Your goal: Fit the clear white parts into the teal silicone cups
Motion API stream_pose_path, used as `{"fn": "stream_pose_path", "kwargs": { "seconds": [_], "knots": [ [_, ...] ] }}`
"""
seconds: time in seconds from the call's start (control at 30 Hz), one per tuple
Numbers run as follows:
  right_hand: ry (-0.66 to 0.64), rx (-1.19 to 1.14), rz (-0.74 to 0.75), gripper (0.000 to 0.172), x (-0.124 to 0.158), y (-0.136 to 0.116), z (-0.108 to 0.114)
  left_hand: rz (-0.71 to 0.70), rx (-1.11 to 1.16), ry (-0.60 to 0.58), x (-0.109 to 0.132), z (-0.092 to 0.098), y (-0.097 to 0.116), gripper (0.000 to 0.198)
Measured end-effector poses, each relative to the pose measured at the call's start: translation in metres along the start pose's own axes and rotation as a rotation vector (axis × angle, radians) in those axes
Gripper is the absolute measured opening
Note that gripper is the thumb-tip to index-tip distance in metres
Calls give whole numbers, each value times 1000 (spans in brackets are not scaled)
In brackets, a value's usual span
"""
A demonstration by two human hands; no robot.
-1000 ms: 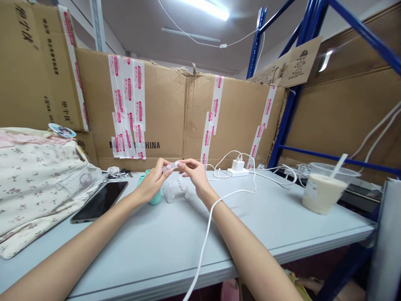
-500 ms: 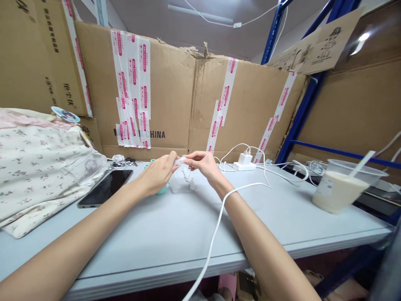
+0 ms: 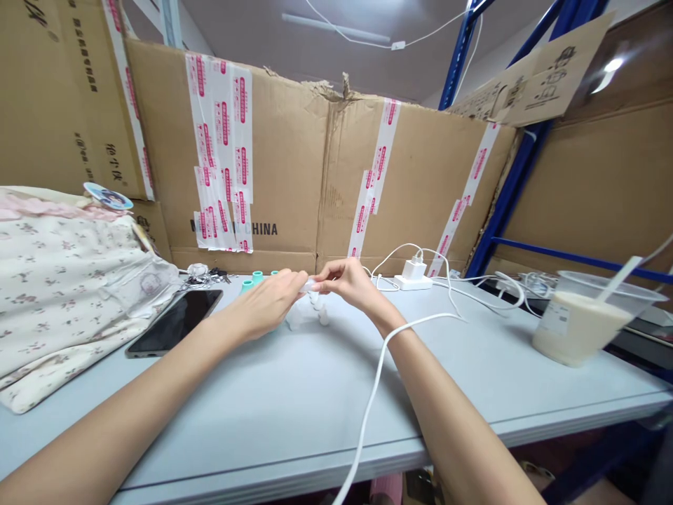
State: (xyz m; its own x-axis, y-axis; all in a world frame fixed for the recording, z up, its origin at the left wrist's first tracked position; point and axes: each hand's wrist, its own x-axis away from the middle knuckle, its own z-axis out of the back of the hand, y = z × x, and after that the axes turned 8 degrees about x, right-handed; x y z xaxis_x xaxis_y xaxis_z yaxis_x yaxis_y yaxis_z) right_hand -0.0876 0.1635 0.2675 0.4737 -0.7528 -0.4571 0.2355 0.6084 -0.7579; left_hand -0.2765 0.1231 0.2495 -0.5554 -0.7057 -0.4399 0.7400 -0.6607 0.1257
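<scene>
My left hand [image 3: 270,303] and my right hand [image 3: 350,280] meet over the middle of the grey table [image 3: 294,414], fingertips pinched on a small white piece [image 3: 309,285] held between them. Just below the hands lie several small white parts [image 3: 308,315] on the table. Small teal caps [image 3: 252,279] stand behind my left hand. A white cable [image 3: 378,379] drapes over my right forearm and runs off the front edge.
A dark phone [image 3: 176,321] lies at the left beside floral cloth [image 3: 63,280]. A white charger [image 3: 413,275] with cables sits at the back. A plastic cup of pale drink with a straw [image 3: 583,315] stands at the right. Taped cardboard [image 3: 315,175] walls the back; blue shelving [image 3: 505,182] stands right.
The camera view tilted down slightly and then steadied. Both hands sank a little towards the table while still pinching the small white piece.
</scene>
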Motion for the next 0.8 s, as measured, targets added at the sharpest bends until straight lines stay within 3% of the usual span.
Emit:
{"fn": "stream_pose_path", "kwargs": {
  "seconds": [0.23,0.33,0.47,0.67,0.8],
  "knots": [
    [-9,295,170,13,1,1,3,-25,-5,-30,0,-9,-4,23],
    [-16,381,177,9,0,2,3,-60,-52,-48,0,-12,-5,21],
    [31,231,93,14,-1,4,-1,32,17,15,-1,-13,-5,23],
    [61,-166,24,31,2,0,-4,76,244,256,-7,-13,-2,29],
    [8,-278,-28,32,2,5,-8,134,295,260,-6,-13,-2,37]
  ]
}}
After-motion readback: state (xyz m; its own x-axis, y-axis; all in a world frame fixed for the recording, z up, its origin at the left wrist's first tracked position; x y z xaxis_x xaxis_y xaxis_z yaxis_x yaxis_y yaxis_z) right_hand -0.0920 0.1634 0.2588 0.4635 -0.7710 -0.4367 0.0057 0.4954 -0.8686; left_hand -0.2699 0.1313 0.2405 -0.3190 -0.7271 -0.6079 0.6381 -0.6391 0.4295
